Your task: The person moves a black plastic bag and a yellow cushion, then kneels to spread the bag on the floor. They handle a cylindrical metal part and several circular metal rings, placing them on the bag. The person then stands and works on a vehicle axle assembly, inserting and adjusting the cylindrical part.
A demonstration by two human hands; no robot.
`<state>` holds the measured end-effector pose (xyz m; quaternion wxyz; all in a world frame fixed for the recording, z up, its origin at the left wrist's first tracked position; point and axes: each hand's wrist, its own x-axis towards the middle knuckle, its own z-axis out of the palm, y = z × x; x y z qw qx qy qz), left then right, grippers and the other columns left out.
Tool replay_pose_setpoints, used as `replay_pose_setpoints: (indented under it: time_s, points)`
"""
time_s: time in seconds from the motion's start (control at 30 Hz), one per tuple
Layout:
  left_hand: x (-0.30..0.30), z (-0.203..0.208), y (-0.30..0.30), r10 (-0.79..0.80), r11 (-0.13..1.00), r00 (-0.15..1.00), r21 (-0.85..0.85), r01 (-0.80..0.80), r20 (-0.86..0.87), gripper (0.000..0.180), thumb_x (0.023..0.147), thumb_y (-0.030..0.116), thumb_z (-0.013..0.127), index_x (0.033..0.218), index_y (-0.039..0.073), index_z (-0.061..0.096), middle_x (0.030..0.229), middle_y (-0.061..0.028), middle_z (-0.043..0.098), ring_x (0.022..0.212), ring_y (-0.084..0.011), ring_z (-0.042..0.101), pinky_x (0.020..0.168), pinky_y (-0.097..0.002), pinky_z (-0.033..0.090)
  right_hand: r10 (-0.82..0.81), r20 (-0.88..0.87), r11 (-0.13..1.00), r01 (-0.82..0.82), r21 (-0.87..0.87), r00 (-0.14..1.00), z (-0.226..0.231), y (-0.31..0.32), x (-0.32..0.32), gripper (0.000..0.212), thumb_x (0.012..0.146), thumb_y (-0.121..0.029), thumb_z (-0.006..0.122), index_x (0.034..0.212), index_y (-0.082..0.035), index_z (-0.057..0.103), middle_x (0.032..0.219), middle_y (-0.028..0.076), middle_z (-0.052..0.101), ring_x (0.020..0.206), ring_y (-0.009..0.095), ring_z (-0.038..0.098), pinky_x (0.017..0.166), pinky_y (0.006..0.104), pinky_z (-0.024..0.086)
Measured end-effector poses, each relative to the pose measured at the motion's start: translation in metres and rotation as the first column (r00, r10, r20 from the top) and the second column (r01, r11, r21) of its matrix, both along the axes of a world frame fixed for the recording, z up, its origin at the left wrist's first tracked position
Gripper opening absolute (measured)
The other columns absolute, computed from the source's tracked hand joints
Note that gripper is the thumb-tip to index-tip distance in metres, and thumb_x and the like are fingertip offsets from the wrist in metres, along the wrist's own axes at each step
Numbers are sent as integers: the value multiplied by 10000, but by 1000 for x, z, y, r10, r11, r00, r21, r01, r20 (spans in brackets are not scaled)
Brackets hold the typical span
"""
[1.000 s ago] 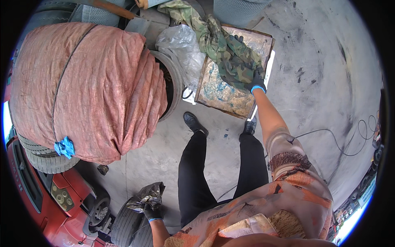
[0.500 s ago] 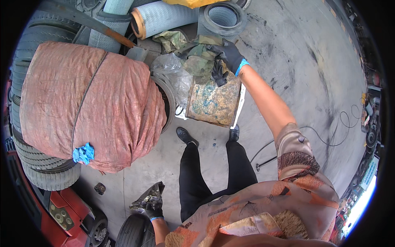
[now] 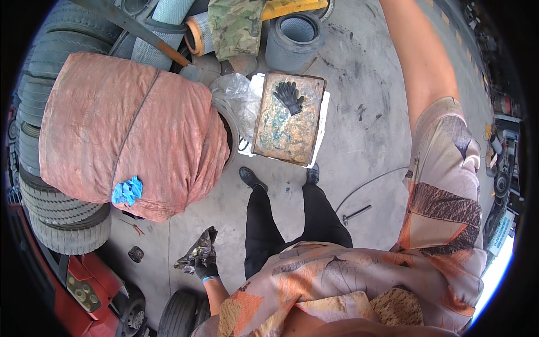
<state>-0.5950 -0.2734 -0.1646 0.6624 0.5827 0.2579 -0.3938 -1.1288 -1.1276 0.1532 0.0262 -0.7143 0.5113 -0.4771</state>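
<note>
My left hand, in a black glove, is low in the view beside my left leg. Its fingers are closed on a dark, shiny crumpled plastic bag. My right arm stretches up past the top edge, so the right hand is hidden. At the top, a camouflage cloth hangs over the air filters, cut off by the picture's edge. A black glove lies flat on a stained, paint-marked board, which rests on something white in front of my feet.
On the left stands a large bundle in reddish sheeting, with a crumpled blue glove on it. Stacked tyres are behind it. A grey filter stands beyond the board; clear plastic lies beside it. A hose crosses the floor.
My right hand has gone up out of view. The camouflage cloth has moved up off the board and spread out, leaving the black glove lying there. My left hand still holds the bag.
</note>
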Motion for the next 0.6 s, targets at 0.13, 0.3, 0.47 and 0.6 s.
replay_pose_setpoints:
  time_s: [0.13, 0.3, 0.47, 0.6]
  points:
    - [7, -10, -18, -85, 996, 996, -41, 85, 3, 389, 887, 202, 491, 1216, -2, 532, 1229, -159, 568, 1132, -304, 534, 954, -445, 457, 45, -695, 852, 336, 402, 718, -102, -33, -88, 611, 797, -432, 609, 1276, -61, 525, 1263, 203, 556, 1178, 312, 532, 974, 374, 430]
    - [2, -1, 7, -28, 999, 999, -23, 28, -24, 393, 888, 237, 470, 1224, 42, 532, 1203, -155, 580, 1061, -324, 570, 914, -466, 482, -210, -488, 640, 496, 587, 847, -237, 45, -53, 535, 777, -387, 606, 1221, -90, 579, 1128, 161, 630, 1055, 347, 579, 914, 401, 457]
    - [1, -17, 32, 1, 1000, 993, 18, 1, -120, 379, 895, 243, 475, 1205, 36, 542, 1161, -154, 599, 1024, -325, 582, 882, -459, 499, -98, -399, 561, 382, 734, 912, -357, 148, -38, 539, 760, -462, 617, 1160, -101, 623, 1077, 142, 654, 1003, 317, 615, 893, 394, 461]
    - [-14, -19, 17, 22, 986, 992, 165, -2, -121, 337, 901, 230, 474, 1164, 41, 567, 1104, -147, 616, 968, -308, 593, 810, -441, 522, 41, -349, 253, 328, 910, 936, -462, 208, -18, 540, 745, -456, 624, 1151, -99, 632, 1175, 150, 621, 1091, 331, 580, 936, 395, 450]
